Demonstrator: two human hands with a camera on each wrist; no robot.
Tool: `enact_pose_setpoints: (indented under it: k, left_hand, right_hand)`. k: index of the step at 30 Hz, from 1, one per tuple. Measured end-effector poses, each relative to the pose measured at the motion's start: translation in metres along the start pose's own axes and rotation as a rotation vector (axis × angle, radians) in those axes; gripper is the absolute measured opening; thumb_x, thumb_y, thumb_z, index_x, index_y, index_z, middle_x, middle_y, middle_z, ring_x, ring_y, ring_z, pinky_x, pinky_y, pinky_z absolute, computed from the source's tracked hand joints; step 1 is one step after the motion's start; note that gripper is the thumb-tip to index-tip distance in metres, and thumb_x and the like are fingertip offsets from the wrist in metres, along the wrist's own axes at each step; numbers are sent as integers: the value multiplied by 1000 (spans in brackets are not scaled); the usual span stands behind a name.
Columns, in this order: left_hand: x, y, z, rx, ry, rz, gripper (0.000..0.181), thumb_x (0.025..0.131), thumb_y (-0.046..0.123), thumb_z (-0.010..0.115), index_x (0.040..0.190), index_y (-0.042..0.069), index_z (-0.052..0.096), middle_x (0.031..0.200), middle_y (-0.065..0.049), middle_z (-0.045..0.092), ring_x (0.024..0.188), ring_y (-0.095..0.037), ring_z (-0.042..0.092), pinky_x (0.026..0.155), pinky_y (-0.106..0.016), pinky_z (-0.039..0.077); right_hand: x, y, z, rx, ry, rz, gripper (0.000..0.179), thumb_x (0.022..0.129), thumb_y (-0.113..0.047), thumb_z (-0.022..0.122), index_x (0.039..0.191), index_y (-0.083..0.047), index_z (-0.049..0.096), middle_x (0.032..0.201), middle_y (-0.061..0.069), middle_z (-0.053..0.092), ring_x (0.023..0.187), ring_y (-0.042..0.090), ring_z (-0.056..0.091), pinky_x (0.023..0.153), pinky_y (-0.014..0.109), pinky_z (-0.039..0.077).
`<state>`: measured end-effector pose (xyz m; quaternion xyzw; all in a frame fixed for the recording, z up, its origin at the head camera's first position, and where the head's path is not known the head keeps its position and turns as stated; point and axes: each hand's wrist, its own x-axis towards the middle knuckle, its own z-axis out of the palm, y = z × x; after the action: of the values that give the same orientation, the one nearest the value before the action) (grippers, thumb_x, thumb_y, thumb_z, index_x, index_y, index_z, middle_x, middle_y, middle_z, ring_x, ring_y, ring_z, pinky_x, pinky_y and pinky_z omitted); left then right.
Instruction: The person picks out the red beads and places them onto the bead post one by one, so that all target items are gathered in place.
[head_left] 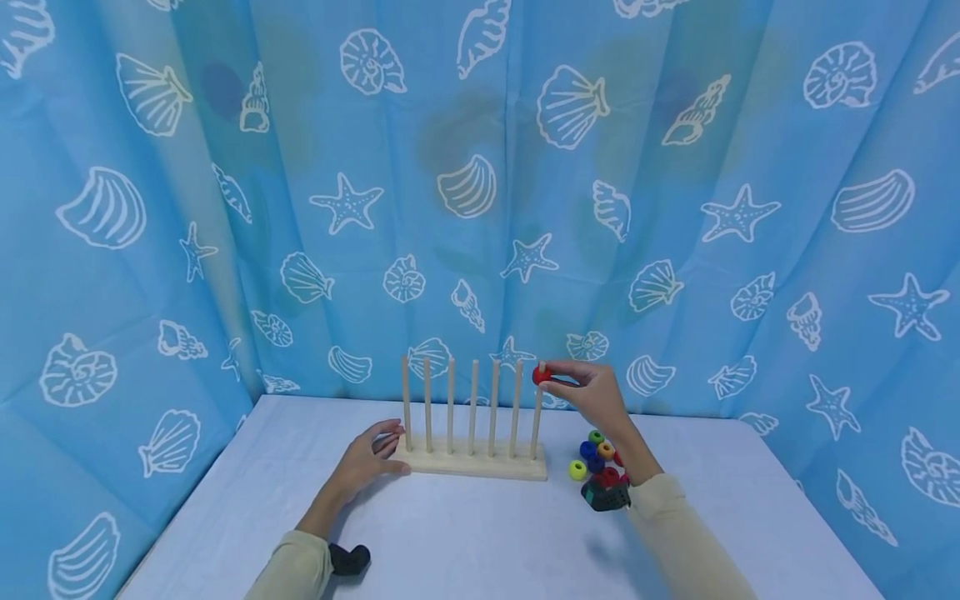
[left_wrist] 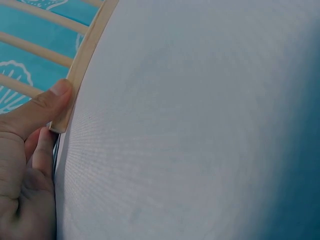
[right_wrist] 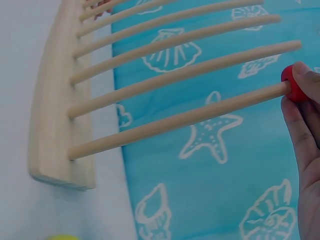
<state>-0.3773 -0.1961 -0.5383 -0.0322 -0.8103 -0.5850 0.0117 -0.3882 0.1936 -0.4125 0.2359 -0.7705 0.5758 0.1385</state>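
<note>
A wooden peg rack point(head_left: 480, 463) with several upright pegs stands on the table. At its left end my left hand point(head_left: 369, 460) holds the base, thumb on the front and fingers round the end, as the left wrist view also shows. My right hand point(head_left: 592, 392) pinches a red bead point(head_left: 542, 375) between thumb and fingers at the top of the rightmost peg point(right_wrist: 180, 120). In the right wrist view the peg's tip enters the hole of the bead. No other beads show on the pegs.
Several loose beads, among them a yellow bead point(head_left: 577, 470) and a green bead point(head_left: 596, 437), lie right of the rack, partly hidden by the right wrist's dark device point(head_left: 604, 496). A blue shell-patterned curtain point(head_left: 480, 250) hangs behind the white table point(head_left: 465, 542).
</note>
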Motion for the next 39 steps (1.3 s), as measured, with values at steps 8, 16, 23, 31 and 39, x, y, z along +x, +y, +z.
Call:
enact_pose_setpoints:
  k: [8,16,23,31,39]
  left_hand:
    - [2,0,0,10,0,1,86,64,6,90,140,10,50,137,-13,55,130,-31,49,100,-34,48]
    - [1,0,0,8,4,0,84,65,5,89,140,11,50,136,-12,55,130,-30,50,101,-35,48]
    - [0,-1,0,10,3,4,84,64,6,90,139,11,51,135,-11,56,129,-31,50,100,-35,48]
    - [0,-2,0,-3,-1,-11,85,65,3,89,140,10,50,137,-11,55,129,-30,50,99,-32,49]
    - [0,-1,0,3,-6,-14,85,65,5,89,140,11,50,137,-11,54,130,-30,49,100,-32,48]
  right_hand:
    - [-17,19,10,-13,23,51,40,83,-28,78,118,-12,71,117,6,69,113,24,63,89,31,56]
    - [-43,50,25,44,19,153,41,82,-24,79,120,-12,71,119,7,68,116,25,61,91,30,55]
    - [-59,64,38,34,66,218,36,82,-19,80,116,-13,73,116,5,69,113,24,62,90,31,55]
    - [-66,80,44,-32,76,267,34,80,-10,80,113,-12,74,113,5,71,115,25,61,91,36,56]
    - [-71,77,49,-133,63,334,32,80,-5,78,111,-10,74,111,7,71,114,31,62,88,39,57]
